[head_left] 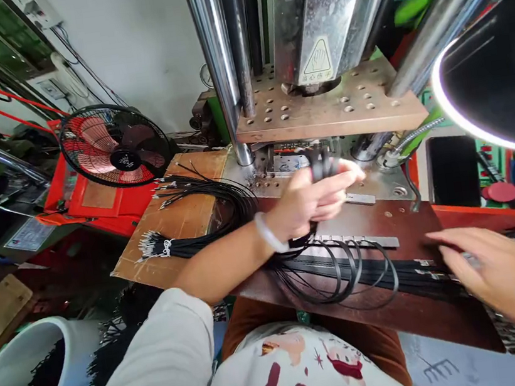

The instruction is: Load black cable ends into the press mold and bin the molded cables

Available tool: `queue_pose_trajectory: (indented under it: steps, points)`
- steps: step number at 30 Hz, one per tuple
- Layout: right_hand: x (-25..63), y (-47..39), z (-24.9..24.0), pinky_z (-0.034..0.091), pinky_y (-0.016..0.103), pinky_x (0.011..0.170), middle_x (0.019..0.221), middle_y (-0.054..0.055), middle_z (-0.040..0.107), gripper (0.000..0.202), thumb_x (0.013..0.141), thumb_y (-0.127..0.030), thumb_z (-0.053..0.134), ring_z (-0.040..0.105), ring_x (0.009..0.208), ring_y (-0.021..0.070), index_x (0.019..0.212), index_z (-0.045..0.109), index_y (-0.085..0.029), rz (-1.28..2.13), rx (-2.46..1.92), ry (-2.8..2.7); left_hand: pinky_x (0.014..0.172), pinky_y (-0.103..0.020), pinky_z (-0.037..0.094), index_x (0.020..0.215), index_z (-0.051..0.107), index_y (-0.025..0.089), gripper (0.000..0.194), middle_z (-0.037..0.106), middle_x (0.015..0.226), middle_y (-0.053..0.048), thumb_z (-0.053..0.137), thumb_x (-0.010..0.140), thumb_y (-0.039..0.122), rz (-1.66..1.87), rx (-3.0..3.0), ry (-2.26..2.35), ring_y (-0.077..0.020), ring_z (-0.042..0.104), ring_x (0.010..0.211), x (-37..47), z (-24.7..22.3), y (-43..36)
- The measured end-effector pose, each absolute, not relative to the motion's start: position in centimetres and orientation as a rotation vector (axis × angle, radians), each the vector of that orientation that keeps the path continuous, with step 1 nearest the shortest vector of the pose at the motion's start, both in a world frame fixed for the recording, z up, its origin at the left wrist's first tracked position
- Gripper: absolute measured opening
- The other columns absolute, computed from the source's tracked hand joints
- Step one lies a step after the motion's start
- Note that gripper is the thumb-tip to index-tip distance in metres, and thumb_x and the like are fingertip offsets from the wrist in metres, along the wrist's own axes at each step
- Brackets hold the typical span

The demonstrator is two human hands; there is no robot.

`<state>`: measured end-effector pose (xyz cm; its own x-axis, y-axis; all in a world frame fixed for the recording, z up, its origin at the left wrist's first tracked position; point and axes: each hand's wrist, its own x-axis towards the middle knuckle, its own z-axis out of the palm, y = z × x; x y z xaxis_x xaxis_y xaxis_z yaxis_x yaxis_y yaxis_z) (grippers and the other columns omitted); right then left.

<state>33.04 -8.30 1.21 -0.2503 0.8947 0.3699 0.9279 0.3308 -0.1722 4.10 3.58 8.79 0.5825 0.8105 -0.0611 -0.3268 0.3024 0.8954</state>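
My left hand (312, 198) is closed around a looped bunch of black cables (323, 164), raised in front of the press's lower plate. More cable loops (353, 269) hang beneath it onto the brown table. Off to the right, my right hand (499, 265) is smeared by motion, thumb and forefinger apart, with nothing visible in it. It is close to the connector ends of a flat row of black cables (405, 271). Behind these cables lies a metal strip fixture (359, 241). A tied cable bundle with silvery ends (155, 246) rests on cardboard to the left.
The press's drilled upper plate (333, 121) hangs above the work area, between steel columns (218, 65). A black fan (116, 148) stands at left, a lit ring lamp (488, 74) at right. A white bucket (69, 369) holds black pieces. A dark phone-like slab (452, 170) lies at right.
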Motion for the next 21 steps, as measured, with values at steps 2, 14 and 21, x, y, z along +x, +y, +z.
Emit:
queue_pose_trajectory:
  steps: [2,14,21]
  points:
    - [32.9,-6.2,0.1,0.055,0.044,0.082,0.105,0.008,0.066,0.028,0.089,-0.035,0.040,0.065,0.092,0.0272,0.108,0.059,-0.025,0.024,-1.442,-2.312,0.043,-0.019,0.023,0.090,0.056,0.019,0.031,0.025,0.051,0.009,0.054,0.088,0.050,1.020,1.333,0.856,-0.0044,0.021,0.040,-1.0,9.3,4.4]
    - [27.7,-0.2,-1.5,0.053,0.038,0.070,0.093,0.013,0.058,0.027,0.098,-0.031,0.034,0.061,0.079,0.0256,0.094,0.056,-0.017,0.111,-1.260,-2.547,0.082,-0.041,0.036,0.092,0.062,0.015,0.040,0.062,0.094,-0.011,0.042,0.096,0.049,0.147,3.113,1.206,-0.0255,0.053,0.094,-7.0,5.2,4.2]
    - [26.7,9.2,1.1,0.045,0.041,0.084,0.092,0.019,0.062,0.024,0.093,-0.022,0.041,0.057,0.087,0.0276,0.100,0.059,-0.009,-0.074,-1.392,-2.332,0.085,-0.035,0.046,0.128,0.051,0.009,0.040,0.061,0.118,-0.017,0.027,0.097,0.013,0.077,2.978,1.269,-0.0222,0.062,0.099,-1.9,4.0,12.5]
